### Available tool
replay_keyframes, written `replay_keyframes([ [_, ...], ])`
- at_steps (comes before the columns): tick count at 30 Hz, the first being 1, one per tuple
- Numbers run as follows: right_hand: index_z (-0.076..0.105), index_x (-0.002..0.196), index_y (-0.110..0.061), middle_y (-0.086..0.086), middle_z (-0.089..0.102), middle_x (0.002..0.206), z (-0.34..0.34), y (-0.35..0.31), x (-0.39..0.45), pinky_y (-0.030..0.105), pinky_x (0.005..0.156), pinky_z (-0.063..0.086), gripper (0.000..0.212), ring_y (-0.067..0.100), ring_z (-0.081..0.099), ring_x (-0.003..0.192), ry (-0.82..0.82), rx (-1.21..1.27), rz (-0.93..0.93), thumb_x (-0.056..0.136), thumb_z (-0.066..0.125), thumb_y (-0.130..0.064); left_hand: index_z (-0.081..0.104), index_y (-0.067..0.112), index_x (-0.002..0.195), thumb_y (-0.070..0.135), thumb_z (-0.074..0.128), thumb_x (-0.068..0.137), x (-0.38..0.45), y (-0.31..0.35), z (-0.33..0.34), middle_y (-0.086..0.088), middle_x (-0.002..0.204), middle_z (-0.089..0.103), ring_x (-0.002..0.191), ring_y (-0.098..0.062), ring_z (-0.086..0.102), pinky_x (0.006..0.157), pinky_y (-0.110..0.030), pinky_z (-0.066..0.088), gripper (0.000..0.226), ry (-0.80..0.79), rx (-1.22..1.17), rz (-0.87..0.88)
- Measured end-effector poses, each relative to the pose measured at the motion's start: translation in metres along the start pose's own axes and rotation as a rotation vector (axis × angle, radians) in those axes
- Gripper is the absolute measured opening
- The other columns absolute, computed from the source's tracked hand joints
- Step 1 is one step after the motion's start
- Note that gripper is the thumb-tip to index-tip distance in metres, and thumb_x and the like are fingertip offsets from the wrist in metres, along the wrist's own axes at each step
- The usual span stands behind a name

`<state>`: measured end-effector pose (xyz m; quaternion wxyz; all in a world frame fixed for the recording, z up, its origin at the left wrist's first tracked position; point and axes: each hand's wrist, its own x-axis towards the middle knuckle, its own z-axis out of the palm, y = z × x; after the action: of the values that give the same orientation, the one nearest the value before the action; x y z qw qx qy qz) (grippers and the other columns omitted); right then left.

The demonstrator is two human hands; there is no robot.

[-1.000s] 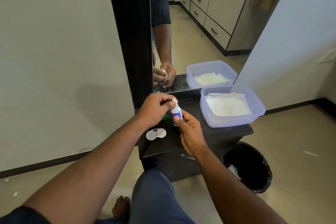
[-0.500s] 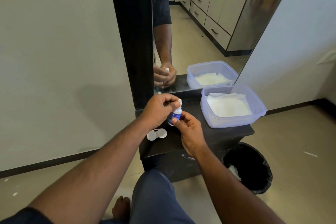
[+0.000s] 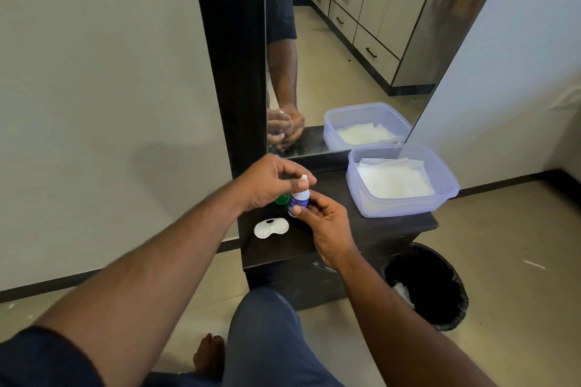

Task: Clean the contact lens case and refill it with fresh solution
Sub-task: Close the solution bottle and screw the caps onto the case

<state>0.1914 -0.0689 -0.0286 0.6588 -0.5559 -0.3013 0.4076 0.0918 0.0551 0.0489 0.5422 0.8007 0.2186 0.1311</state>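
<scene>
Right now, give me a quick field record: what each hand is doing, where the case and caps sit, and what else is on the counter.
right hand: holds solution bottle by its body
left hand: fingers at the bottle's white tip
lens case: on the dark counter, left of the bottle, wells uncapped
green cap: on counter, partly hidden by left hand
plastic tub: right side, holds white tissue
bin: on the floor, right of the counter

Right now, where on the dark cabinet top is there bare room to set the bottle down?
Free: the front strip of the cabinet top between the right hand and the plastic tub. Crowded: the left end, where the lens case, green cap and both hands cluster around the bottle.
</scene>
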Motion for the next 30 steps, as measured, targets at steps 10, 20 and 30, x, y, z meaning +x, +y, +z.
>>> replay_keyframes([
  [10,0.063,0.118,-0.014,-0.005,0.068,0.106,-0.002,-0.014,0.016,0.017,0.085,0.049,0.041,0.005,0.064,0.096,0.314,-0.341,-0.051,0.079,0.073,-0.005,0.058,0.02,0.13,0.029,0.071,0.083,-0.032,-0.041,-0.014,-0.003,0.129,0.06,0.112,-0.018,0.058,0.096,-0.037,0.048,0.05,0.327,0.495,-0.259],
  [20,0.063,0.119,-0.016,-0.001,0.067,0.11,0.005,-0.012,0.015,0.023,0.092,0.045,0.039,0.006,0.058,0.094,0.338,-0.653,-0.019,0.082,0.072,-0.013,0.062,0.014,0.115,0.047,0.071,0.078,-0.015,-0.049,0.003,-0.005,0.113,0.063,0.098,-0.023,0.062,0.081,-0.038,0.054,0.051,0.307,0.749,-0.371],
  [30,0.07,0.101,-0.018,0.002,0.063,0.083,-0.008,0.0,-0.016,0.014,0.072,0.047,0.023,0.006,0.057,0.072,0.151,-0.612,-0.096,0.08,0.075,-0.012,0.062,0.017,0.078,0.039,0.079,0.072,-0.017,-0.051,-0.013,0.0,0.075,0.066,0.067,-0.017,0.063,0.066,-0.035,0.057,0.028,0.467,0.437,-0.37],
])
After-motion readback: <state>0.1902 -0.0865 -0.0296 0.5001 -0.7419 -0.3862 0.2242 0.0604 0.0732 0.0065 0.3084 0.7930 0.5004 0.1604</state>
